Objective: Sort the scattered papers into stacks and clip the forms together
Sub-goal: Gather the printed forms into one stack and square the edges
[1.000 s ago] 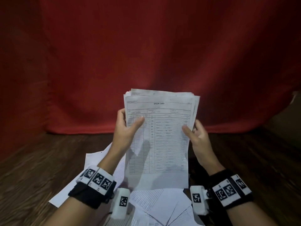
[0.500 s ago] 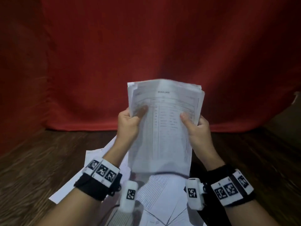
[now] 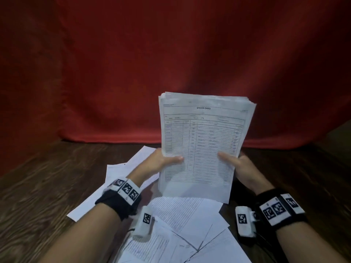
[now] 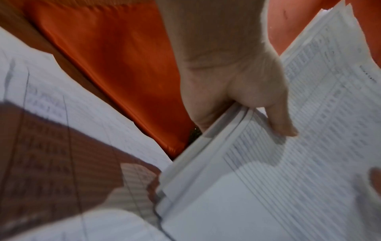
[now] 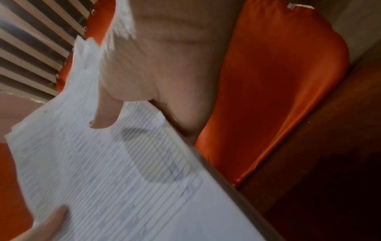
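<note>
Both hands are up with the stack of forms (image 3: 205,145), held nearly upright above the bench (image 3: 38,186), top sheet headed "STOCK CARD" facing the camera. The left hand (image 3: 161,162) grips the stack's left edge, thumb pressed flat across the front; the left wrist view shows its fingers (image 4: 282,124) wrapped round the edges of the sheets. The right hand (image 3: 241,166) pinches the right edge, thumb on the front, the rest of that hand behind the paper. Below the stack, loose papers (image 3: 190,221) lie scattered and overlapping on the dark wooden bench. A red cloth (image 3: 171,63) hangs behind it all.
</note>
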A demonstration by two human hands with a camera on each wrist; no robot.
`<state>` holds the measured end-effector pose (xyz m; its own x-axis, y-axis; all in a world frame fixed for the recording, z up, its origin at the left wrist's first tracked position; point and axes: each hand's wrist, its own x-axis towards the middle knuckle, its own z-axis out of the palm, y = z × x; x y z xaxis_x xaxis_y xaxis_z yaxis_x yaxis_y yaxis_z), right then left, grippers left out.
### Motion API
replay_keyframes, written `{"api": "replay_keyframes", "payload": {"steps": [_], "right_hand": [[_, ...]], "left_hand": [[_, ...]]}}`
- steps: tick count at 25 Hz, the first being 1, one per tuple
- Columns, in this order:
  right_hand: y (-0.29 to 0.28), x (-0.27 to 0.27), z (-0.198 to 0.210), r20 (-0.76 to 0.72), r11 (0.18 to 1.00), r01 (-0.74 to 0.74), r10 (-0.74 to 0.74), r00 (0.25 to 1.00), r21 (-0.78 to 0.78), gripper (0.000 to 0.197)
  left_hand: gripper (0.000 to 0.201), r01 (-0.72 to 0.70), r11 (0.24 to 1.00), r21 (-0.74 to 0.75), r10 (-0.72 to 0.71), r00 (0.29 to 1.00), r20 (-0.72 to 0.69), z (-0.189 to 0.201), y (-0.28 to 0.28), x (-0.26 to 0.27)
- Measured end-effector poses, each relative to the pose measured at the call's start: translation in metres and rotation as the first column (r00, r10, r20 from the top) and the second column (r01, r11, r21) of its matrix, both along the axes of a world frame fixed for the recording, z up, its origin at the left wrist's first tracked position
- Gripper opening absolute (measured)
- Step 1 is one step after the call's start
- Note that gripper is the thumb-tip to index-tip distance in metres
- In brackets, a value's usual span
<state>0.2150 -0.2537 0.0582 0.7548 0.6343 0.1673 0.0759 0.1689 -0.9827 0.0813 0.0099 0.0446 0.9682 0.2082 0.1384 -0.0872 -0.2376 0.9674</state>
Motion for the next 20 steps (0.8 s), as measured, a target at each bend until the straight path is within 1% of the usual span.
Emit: {"api": "replay_keyframes", "payload": {"steps": [2,3,4,6,7,8,9,10,11,12,13,14,15,16,18,20], "right_hand": [[0.004,-0.006,-0.004,-0.036,1.000,-0.020,0.020,0.999,0.012,0.043],[0.005,-0.008,-0.005,-0.014,0.999,0.001,0.000,1.000,0.040,0.036],[0.007,-0.009,-0.003,0.005,0.997,0.048,-0.048,0.999,0.056,0.029],[0.009,0.001,-0.004,0.026,0.983,0.178,-0.179,0.984,0.047,0.019],[0.008,0.009,-0.003,0.028,0.971,0.237,-0.238,0.971,0.027,0.022],[0.007,0.017,-0.002,0.030,0.951,0.310,-0.310,0.950,-0.006,0.034],[0.005,0.024,-0.001,0.035,0.933,0.360,-0.359,0.933,-0.027,0.050],[0.001,0.031,-0.002,0.026,0.913,0.406,-0.406,0.914,-0.023,0.057],[-0.003,0.035,-0.002,0.012,0.902,0.432,-0.432,0.902,0.018,0.052],[-0.008,0.040,-0.002,0.007,0.886,0.460,-0.461,0.887,0.055,0.040],[-0.014,0.041,0.000,0.003,0.879,0.470,-0.472,0.882,0.082,0.032],[-0.018,0.043,0.001,-0.005,0.869,0.484,-0.486,0.874,0.101,0.032],[-0.022,0.045,0.003,-0.023,0.870,0.477,-0.478,0.878,0.126,0.036],[-0.024,0.046,0.004,-0.042,0.866,0.479,-0.479,0.877,0.143,0.039],[-0.028,0.049,0.011,-0.060,0.863,0.482,-0.479,0.876,0.153,0.037],[-0.032,0.052,0.018,-0.065,0.864,0.476,-0.473,0.879,0.162,0.030]], "left_hand": [[0.040,-0.131,0.990,-0.041,0.133,0.990,0.036,-0.008,-0.010,0.006],[0.034,-0.186,0.981,-0.049,0.188,0.981,0.050,-0.009,-0.016,0.009],[0.030,-0.210,0.977,-0.044,0.212,0.976,0.056,-0.009,-0.020,0.011],[0.031,-0.171,0.985,0.021,0.171,0.985,0.029,-0.005,-0.018,0.014],[0.031,-0.151,0.986,0.076,0.151,0.988,-0.006,-0.002,-0.010,0.015],[0.029,-0.160,0.977,0.144,0.168,0.985,-0.045,0.001,0.003,0.016],[0.028,-0.194,0.953,0.233,0.219,0.972,-0.089,0.002,0.019,0.016],[0.028,-0.228,0.908,0.352,0.292,0.946,-0.140,0.001,0.039,0.017],[0.032,-0.223,0.834,0.506,0.368,0.906,-0.208,-0.002,0.056,0.017],[0.040,-0.159,0.734,0.660,0.442,0.850,-0.286,-0.007,0.071,0.017],[0.054,-0.050,0.635,0.771,0.504,0.783,-0.365,-0.015,0.080,0.016],[0.070,0.062,0.575,0.816,0.549,0.710,-0.441,-0.023,0.087,0.018],[0.082,0.112,0.576,0.809,0.568,0.657,-0.496,-0.031,0.090,0.019],[0.084,0.122,0.599,0.792,0.572,0.627,-0.529,-0.037,0.094,0.021],[0.063,0.097,0.618,0.780,0.572,0.625,-0.531,-0.042,0.097,0.025],[0.049,0.135,0.636,0.760,0.532,0.636,-0.559,-0.038,0.100,0.028]]}}
